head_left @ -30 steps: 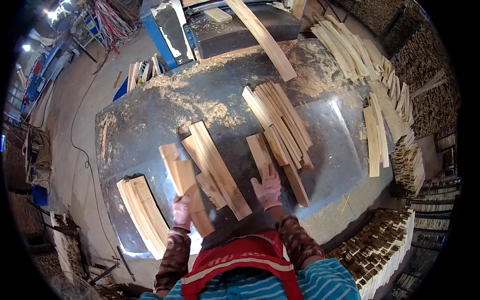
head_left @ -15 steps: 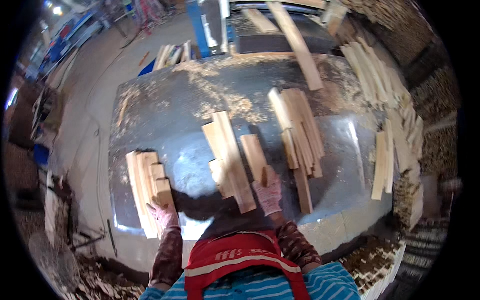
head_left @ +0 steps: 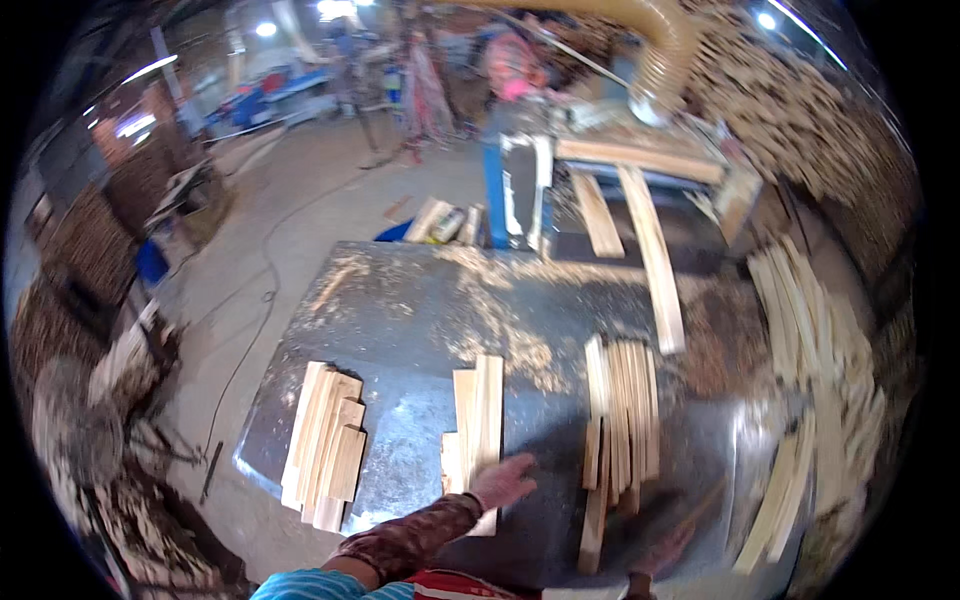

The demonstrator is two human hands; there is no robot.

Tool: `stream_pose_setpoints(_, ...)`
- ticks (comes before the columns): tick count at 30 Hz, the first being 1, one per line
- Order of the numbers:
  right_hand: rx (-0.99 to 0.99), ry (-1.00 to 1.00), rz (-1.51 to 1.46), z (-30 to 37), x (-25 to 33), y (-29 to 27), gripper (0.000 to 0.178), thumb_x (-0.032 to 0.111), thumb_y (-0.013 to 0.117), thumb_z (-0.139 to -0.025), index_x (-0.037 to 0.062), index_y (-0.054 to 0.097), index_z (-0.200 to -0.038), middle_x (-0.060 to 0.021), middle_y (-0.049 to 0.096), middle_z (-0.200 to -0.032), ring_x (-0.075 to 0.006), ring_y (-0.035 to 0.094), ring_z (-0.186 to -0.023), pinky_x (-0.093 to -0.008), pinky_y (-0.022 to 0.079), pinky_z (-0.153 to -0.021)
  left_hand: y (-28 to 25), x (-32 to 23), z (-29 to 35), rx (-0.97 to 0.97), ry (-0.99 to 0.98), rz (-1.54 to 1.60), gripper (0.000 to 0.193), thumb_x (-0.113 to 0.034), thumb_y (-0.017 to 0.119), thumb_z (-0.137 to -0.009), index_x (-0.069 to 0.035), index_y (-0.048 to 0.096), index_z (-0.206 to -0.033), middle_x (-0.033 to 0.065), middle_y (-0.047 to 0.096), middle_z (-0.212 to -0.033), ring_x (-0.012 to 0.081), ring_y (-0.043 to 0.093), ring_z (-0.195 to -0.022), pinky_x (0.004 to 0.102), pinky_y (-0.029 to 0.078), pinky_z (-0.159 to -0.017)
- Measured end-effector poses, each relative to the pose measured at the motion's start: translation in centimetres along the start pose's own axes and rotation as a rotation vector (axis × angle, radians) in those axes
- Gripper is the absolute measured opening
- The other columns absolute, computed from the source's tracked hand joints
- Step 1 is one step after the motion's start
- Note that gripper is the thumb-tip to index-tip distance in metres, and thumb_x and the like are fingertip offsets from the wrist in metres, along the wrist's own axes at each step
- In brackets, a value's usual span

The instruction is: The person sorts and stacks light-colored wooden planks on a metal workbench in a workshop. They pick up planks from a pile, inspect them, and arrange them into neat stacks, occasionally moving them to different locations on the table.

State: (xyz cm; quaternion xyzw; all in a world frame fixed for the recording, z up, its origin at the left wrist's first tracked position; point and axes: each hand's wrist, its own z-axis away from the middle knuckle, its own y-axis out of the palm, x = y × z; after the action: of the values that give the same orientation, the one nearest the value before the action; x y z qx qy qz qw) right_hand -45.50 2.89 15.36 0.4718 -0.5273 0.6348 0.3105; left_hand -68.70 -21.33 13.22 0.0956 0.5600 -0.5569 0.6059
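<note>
My left hand [head_left: 505, 482] is over the middle group of boards [head_left: 488, 410], fingers stretched out to the right and holding nothing. Whether it touches the wood I cannot tell. Low on the right, my right hand [head_left: 664, 550] is dark and blurred. A narrow wooden board [head_left: 703, 507], seen nearly edge-on and smeared, extends up from its fingers. Between the hands lies a larger group of pale boards [head_left: 625, 420] side by side. Another group of boards [head_left: 325, 450], with stepped ends, rests on the left of the dark table [head_left: 400, 330].
Wood shavings [head_left: 510, 340] cover the table's far part. A long board [head_left: 655, 260] reaches onto it from a machine [head_left: 640, 150]. Pale strips [head_left: 800, 320] are heaped along the right side. A blue container with offcuts [head_left: 435, 222] stands beyond the far edge.
My left hand has left the left group and swung right over the middle one. My right hand has moved right, and the short board beside the middle group is gone from there. The view has tilted up.
</note>
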Motion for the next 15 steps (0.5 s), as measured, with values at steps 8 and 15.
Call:
stream_pose_setpoints(8, -0.016, -0.021, 0.619, -17.6, -6.2, -12.2, 0.059, 0.02, 0.063, -0.093, 0.0044, 0.042, -0.146, -0.0145, 0.051, -0.142, -0.0277, 0.051, -0.125, -0.037, 0.04, -0.107, 10.5, -7.7, -8.9, -0.161, -0.318, 0.142, 0.073, -0.054, 0.055, -0.092, -0.006, 0.039, -0.145, 0.0203, 0.06, -0.13, 0.039, 0.057, -0.122, 0.0453, 0.043, -0.102)
stream_pose_setpoints(15, -0.025, 0.167, 0.983, -26.5, -11.6, -23.5, 0.059, 0.02, 0.062, -0.093, 0.0033, 0.041, -0.146, -0.0151, 0.051, -0.141, -0.0288, 0.049, -0.129, -0.0376, 0.039, -0.109, 14.0, -7.4, -11.4, -0.268, -0.461, 0.201, 0.061, -0.052, 0.058, -0.089, -0.007, 0.057, -0.129, 0.0167, 0.068, -0.114, 0.0305, 0.065, -0.108, 0.0395, 0.049, -0.093)
